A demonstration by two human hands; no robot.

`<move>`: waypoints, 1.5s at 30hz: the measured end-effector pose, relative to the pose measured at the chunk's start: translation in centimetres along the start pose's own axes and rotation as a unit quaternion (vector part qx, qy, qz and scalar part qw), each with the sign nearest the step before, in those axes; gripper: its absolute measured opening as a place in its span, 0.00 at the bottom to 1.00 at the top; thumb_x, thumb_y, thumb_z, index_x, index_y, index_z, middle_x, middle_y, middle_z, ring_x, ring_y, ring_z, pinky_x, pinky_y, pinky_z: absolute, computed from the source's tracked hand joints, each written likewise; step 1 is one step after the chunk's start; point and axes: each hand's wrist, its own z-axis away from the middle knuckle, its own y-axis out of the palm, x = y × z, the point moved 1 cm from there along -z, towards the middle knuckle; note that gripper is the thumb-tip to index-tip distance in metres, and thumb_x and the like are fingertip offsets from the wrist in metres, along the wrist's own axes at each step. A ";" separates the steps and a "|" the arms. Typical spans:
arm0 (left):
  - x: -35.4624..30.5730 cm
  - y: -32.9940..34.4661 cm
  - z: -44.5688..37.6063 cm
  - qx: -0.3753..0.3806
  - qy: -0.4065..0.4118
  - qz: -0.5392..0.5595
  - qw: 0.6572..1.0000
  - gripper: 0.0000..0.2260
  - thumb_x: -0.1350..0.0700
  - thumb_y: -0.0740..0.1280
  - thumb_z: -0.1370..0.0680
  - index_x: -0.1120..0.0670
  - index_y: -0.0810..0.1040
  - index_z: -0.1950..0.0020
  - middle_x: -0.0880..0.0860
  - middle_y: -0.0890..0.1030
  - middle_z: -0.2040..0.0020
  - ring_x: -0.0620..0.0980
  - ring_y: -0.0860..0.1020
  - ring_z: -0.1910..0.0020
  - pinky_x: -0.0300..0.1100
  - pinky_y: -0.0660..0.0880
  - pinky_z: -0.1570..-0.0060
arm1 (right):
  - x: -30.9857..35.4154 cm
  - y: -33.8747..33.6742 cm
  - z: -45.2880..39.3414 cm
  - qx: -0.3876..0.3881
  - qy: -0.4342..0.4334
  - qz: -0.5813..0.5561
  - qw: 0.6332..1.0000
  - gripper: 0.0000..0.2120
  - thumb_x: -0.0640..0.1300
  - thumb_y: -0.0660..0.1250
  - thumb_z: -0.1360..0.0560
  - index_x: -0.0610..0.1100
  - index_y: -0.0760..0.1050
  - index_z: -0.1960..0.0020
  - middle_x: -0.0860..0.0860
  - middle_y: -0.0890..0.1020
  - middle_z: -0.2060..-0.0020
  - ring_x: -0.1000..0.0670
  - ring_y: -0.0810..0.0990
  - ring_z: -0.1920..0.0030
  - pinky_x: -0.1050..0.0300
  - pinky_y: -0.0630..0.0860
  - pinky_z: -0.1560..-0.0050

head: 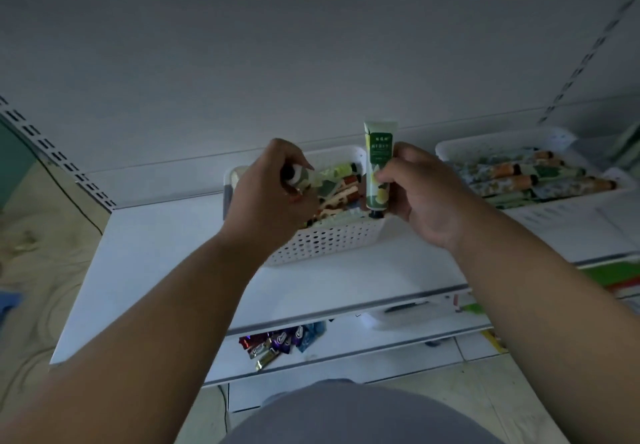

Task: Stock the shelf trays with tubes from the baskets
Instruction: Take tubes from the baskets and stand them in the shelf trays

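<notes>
A white perforated basket (pixel 329 241) sits on the white shelf (pixel 166 253), filled with several mixed tubes. Above its left side my left hand (pixel 273 197) grips a pale green tube (pixel 311 178) with a dark cap, lying roughly level. My right hand (pixel 422 194) pinches a green tube (pixel 378 166) held upright, cap down, over the basket's right edge. A white shelf tray (pixel 491 143) at the right holds several tubes laid in rows.
The shelf's back panel rises behind the basket. A slotted upright (pixel 59 157) runs along the left edge. A lower shelf holds wrapped snack packets (pixel 280 341). Floor shows at the left and bottom.
</notes>
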 end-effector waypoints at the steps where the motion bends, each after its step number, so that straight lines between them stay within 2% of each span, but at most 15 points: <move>1: -1.1 0.6 0.8 -0.024 -0.015 0.048 0.998 0.15 0.61 0.73 0.30 0.48 0.73 0.50 0.45 0.79 0.57 0.42 0.79 0.60 0.36 0.76 0.68 | 0.2 -0.8 0.5 -0.006 -0.007 0.001 1.000 0.06 0.37 0.63 0.32 0.42 0.75 0.55 0.42 0.78 0.63 0.43 0.79 0.60 0.42 0.77 0.52; 4: -3.7 3.6 2.1 -0.049 -0.083 0.120 0.988 0.12 0.58 0.75 0.31 0.45 0.76 0.53 0.45 0.80 0.61 0.41 0.78 0.66 0.41 0.78 0.66 | 0.4 -3.8 2.7 -0.022 -0.026 0.000 0.999 0.07 0.38 0.63 0.33 0.42 0.74 0.55 0.42 0.78 0.64 0.43 0.78 0.62 0.43 0.77 0.54; 9: -8.5 11.1 3.5 -0.002 -0.148 0.167 0.975 0.11 0.49 0.77 0.33 0.44 0.75 0.59 0.48 0.81 0.60 0.49 0.79 0.64 0.47 0.77 0.63 | 0.6 -12.1 7.8 -0.079 -0.084 0.020 0.993 0.14 0.30 0.59 0.24 0.43 0.70 0.42 0.39 0.80 0.57 0.45 0.82 0.62 0.50 0.79 0.62; 13: -14.5 19.5 5.1 0.044 -0.161 0.208 0.964 0.09 0.52 0.71 0.26 0.44 0.73 0.50 0.46 0.80 0.56 0.49 0.78 0.60 0.54 0.79 0.54 | 1.4 -21.5 12.3 -0.119 -0.105 0.042 0.986 0.17 0.29 0.60 0.23 0.48 0.71 0.42 0.43 0.82 0.60 0.44 0.81 0.59 0.54 0.77 0.63; 16: -19.9 25.9 6.2 0.083 -0.150 0.213 0.962 0.10 0.51 0.67 0.23 0.41 0.74 0.44 0.43 0.80 0.51 0.49 0.79 0.53 0.48 0.78 0.49 | 2.5 -29.0 15.1 -0.153 -0.112 0.050 0.981 0.12 0.33 0.59 0.21 0.46 0.69 0.43 0.46 0.82 0.61 0.44 0.80 0.61 0.53 0.77 0.63; 19: -24.3 30.6 6.4 0.114 -0.130 0.208 0.963 0.11 0.50 0.63 0.20 0.43 0.77 0.39 0.53 0.80 0.53 0.52 0.78 0.52 0.47 0.75 0.52 | 3.3 -34.9 16.2 -0.190 -0.121 0.074 0.972 0.05 0.40 0.60 0.19 0.46 0.70 0.44 0.48 0.82 0.62 0.43 0.81 0.59 0.52 0.79 0.62; 22: -26.8 33.7 5.4 0.121 -0.145 0.215 0.958 0.14 0.45 0.58 0.19 0.47 0.76 0.38 0.60 0.79 0.46 0.62 0.77 0.46 0.53 0.76 0.51 | 3.0 -39.0 15.6 -0.221 -0.111 0.080 0.966 0.05 0.44 0.63 0.20 0.49 0.72 0.45 0.47 0.81 0.56 0.42 0.82 0.53 0.50 0.80 0.59; 24: -27.5 35.3 4.5 0.124 -0.127 0.212 0.961 0.14 0.44 0.55 0.19 0.48 0.76 0.42 0.55 0.79 0.49 0.60 0.76 0.48 0.51 0.74 0.53 | 2.8 -41.2 14.4 -0.237 -0.094 0.070 0.965 0.06 0.43 0.65 0.21 0.48 0.73 0.44 0.47 0.81 0.54 0.43 0.82 0.51 0.51 0.81 0.59; 27: -28.3 37.2 2.0 0.148 -0.117 0.234 0.954 0.06 0.44 0.56 0.19 0.41 0.73 0.50 0.50 0.72 0.63 0.52 0.73 0.62 0.48 0.71 0.59 | 3.2 -44.1 12.4 -0.285 -0.093 0.089 0.950 0.10 0.40 0.66 0.22 0.45 0.71 0.42 0.47 0.81 0.53 0.45 0.83 0.52 0.46 0.83 0.57; 30: -28.8 40.3 -0.7 0.150 -0.111 0.218 0.958 0.05 0.48 0.60 0.20 0.40 0.72 0.45 0.44 0.76 0.59 0.43 0.74 0.60 0.39 0.69 0.61 | 3.7 -47.2 10.7 -0.314 -0.116 0.172 0.927 0.11 0.44 0.69 0.24 0.51 0.70 0.45 0.51 0.82 0.54 0.50 0.83 0.53 0.44 0.82 0.52; 33: -29.4 42.5 -1.9 0.132 -0.127 0.234 0.955 0.07 0.50 0.64 0.21 0.37 0.71 0.48 0.41 0.77 0.55 0.39 0.76 0.57 0.33 0.71 0.60 | 4.9 -49.8 9.4 -0.295 -0.130 0.271 0.907 0.06 0.48 0.67 0.23 0.53 0.70 0.49 0.49 0.80 0.59 0.48 0.82 0.57 0.47 0.81 0.54; 36: -29.0 44.5 -2.2 0.127 -0.161 0.233 0.951 0.08 0.51 0.64 0.22 0.35 0.71 0.50 0.40 0.78 0.59 0.47 0.79 0.57 0.50 0.78 0.56 | 6.0 -52.1 7.3 -0.260 -0.130 0.341 0.894 0.05 0.49 0.64 0.21 0.52 0.70 0.47 0.48 0.79 0.60 0.48 0.82 0.59 0.48 0.79 0.56; 38: -29.1 45.8 -2.4 0.111 -0.193 0.239 0.945 0.10 0.53 0.65 0.22 0.35 0.71 0.52 0.41 0.80 0.59 0.50 0.81 0.56 0.54 0.80 0.53 | 6.2 -53.3 5.6 -0.236 -0.153 0.385 0.879 0.08 0.49 0.64 0.21 0.50 0.71 0.43 0.50 0.80 0.58 0.50 0.82 0.58 0.52 0.79 0.56; 40: -29.4 47.1 -2.4 0.079 -0.211 0.235 0.946 0.10 0.53 0.66 0.22 0.35 0.71 0.54 0.44 0.80 0.58 0.51 0.81 0.54 0.55 0.80 0.52 | 6.0 -54.2 3.9 -0.205 -0.189 0.438 0.854 0.09 0.47 0.66 0.22 0.49 0.72 0.42 0.51 0.79 0.58 0.53 0.79 0.58 0.60 0.75 0.59; 45: -30.0 49.7 -1.2 0.014 -0.263 0.212 0.941 0.12 0.53 0.67 0.23 0.35 0.70 0.54 0.51 0.80 0.57 0.55 0.80 0.56 0.49 0.78 0.57 | 4.9 -56.2 0.5 -0.093 -0.243 0.528 0.808 0.11 0.45 0.66 0.22 0.46 0.77 0.41 0.49 0.84 0.56 0.50 0.81 0.56 0.58 0.74 0.58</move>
